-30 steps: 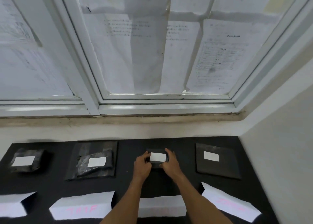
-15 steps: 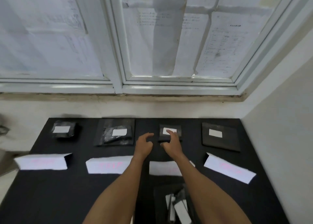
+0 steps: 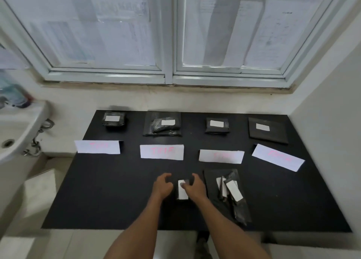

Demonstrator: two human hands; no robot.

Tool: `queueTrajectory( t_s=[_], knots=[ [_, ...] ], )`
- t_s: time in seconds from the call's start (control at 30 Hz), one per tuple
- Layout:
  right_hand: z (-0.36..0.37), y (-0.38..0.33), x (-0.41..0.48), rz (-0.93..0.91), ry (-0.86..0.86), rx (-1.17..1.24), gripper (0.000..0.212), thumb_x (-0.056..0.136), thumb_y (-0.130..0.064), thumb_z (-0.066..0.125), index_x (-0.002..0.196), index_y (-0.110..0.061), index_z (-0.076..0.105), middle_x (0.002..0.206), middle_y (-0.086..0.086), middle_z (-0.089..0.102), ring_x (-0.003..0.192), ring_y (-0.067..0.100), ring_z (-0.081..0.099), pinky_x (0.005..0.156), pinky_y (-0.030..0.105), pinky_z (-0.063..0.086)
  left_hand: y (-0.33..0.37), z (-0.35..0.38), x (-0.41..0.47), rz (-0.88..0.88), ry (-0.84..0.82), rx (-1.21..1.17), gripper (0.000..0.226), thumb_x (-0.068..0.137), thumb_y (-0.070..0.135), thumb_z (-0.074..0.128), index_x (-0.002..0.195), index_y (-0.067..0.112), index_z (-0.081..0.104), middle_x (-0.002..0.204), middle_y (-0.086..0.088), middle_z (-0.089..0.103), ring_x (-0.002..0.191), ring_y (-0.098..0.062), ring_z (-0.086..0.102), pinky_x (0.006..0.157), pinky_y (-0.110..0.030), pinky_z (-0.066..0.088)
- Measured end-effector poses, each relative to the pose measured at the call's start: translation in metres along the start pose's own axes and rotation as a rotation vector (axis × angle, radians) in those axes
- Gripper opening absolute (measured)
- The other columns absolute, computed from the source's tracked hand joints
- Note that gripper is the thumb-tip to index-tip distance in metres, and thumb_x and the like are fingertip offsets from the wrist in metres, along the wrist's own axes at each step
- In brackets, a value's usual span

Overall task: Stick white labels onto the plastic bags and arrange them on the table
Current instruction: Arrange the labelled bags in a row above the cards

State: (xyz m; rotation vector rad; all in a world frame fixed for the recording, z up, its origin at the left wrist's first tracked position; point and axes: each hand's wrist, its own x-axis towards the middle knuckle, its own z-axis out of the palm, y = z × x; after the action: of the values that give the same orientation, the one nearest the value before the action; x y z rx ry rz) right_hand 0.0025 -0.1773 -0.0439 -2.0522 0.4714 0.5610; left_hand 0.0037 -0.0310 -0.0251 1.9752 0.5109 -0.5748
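black counter [image 3: 117, 190] under a papered-over window: toward its front, the small labelled bag [image 3: 183, 193] lies between both hands. right grip [image 3: 195, 188] curls over the bag's far end, thumb on the label. left grip [image 3: 162, 187] is curled just beside it, and blur hides whether it touches. a dragging thumb could crease the label, or skid the light bag into the loose pile [image 3: 231, 192] alongside.

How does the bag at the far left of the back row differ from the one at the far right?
The far-left bag is small, puffy and crinkled; the far-right bag is wider, flat and smooth. The far-left bag sits square to the table; the far-right bag is turned slightly askew. Both are black, white-labelled and lie in the back row.
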Motion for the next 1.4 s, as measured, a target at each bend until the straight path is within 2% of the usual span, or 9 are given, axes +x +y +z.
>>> queueTrajectory(
  t_s=[0.07,0.17,0.57,0.67,0.8,0.93,1.1,1.2,1.4],
  knots=[
    [0.017,0.014,-0.011,0.063,0.041,-0.048,0.071,0.072,-0.034,0.078,0.131,-0.007,0.048,0.129,0.012,0.055,0.119,0.028,0.054,0.099,0.033,0.045,-0.014,0.001,-0.010,-0.038,-0.132,0.031,0.057,0.080,-0.006,0.056,0.135,0.008,0.050,0.128,-0.012,0.057,0.114,-0.024,0.056,0.094,-0.032,0.050],
    [0.026,0.024,-0.015,0.114,0.116,-0.032,0.061,0.070,-0.036,0.079,0.118,-0.005,0.059,0.120,0.014,0.063,0.111,0.028,0.060,0.090,0.032,0.048,-0.016,0.006,-0.025,-0.020,-0.265,0.087,0.049,0.082,-0.008,0.052,0.128,0.009,0.052,0.121,-0.010,0.058,0.097,-0.020,0.056,0.069,-0.025,0.051],
    [0.032,0.026,-0.037,-0.038,0.082,0.122,0.047,0.071,-0.010,0.078,0.108,-0.018,0.051,0.106,0.000,0.060,0.098,0.016,0.058,0.062,0.014,0.042,-0.030,0.001,-0.035,-0.174,-0.229,-0.084,0.022,0.082,0.013,0.061,0.103,0.013,0.057,0.108,-0.007,0.059,0.094,-0.018,0.055,0.079,-0.033,0.047],
    [0.035,0.025,-0.042,-0.088,0.049,0.233,0.048,0.069,-0.001,0.076,0.106,-0.021,0.053,0.103,0.000,0.061,0.095,0.015,0.060,0.067,0.016,0.048,-0.036,0.001,-0.035,-0.206,-0.146,-0.316,0.026,0.082,0.014,0.066,0.103,0.010,0.051,0.114,-0.012,0.058,0.100,-0.023,0.059,0.087,-0.039,0.055],
    [0.031,0.013,-0.046,-0.212,-0.004,0.293,0.048,0.068,0.005,0.071,0.106,-0.024,0.063,0.101,0.001,0.066,0.095,0.019,0.064,0.069,0.021,0.054,-0.030,-0.010,-0.039,-0.169,-0.073,-0.522,0.053,0.083,0.018,0.073,0.128,0.018,0.045,0.132,-0.011,0.050,0.103,-0.028,0.062,0.068,-0.036,0.061],
    [0.018,-0.011,-0.050,-0.330,-0.018,0.308,0.047,0.071,0.004,0.071,0.110,-0.021,0.065,0.105,0.001,0.067,0.096,0.013,0.065,0.079,0.021,0.055,-0.024,-0.026,-0.036,-0.139,-0.105,-0.609,0.028,0.089,0.020,0.067,0.114,0.008,0.061,0.120,-0.019,0.062,0.101,-0.031,0.065,0.074,-0.039,0.061],
    [0.006,-0.034,-0.058,-0.488,0.065,0.264,0.033,0.075,-0.004,0.071,0.099,-0.027,0.068,0.111,-0.005,0.065,0.106,0.009,0.061,0.093,0.025,0.052,-0.002,-0.045,-0.040,-0.149,-0.049,-0.694,0.030,0.086,0.023,0.071,0.105,0.005,0.058,0.111,-0.020,0.062,0.099,-0.034,0.065,0.075,-0.046,0.061],
    [0.001,-0.047,-0.061,-0.517,0.090,0.250,0.029,0.077,-0.011,0.074,0.090,-0.036,0.071,0.122,-0.006,0.058,0.114,0.007,0.056,0.092,0.013,0.046,0.010,-0.058,-0.045,-0.095,-0.041,-0.685,0.034,0.085,0.031,0.071,0.105,0.007,0.058,0.109,-0.016,0.065,0.096,-0.029,0.066,0.071,-0.041,0.058],
    [-0.005,-0.068,-0.069,-0.479,0.020,0.480,0.028,0.078,-0.003,0.074,0.100,-0.020,0.074,0.117,0.001,0.067,0.107,0.014,0.065,0.085,0.021,0.053,0.020,-0.078,-0.056,0.031,-0.065,-0.859,0.028,0.090,0.024,0.066,0.111,0.005,0.061,0.110,-0.018,0.067,0.097,-0.031,0.067,0.071,-0.041,0.058]
  ],
)
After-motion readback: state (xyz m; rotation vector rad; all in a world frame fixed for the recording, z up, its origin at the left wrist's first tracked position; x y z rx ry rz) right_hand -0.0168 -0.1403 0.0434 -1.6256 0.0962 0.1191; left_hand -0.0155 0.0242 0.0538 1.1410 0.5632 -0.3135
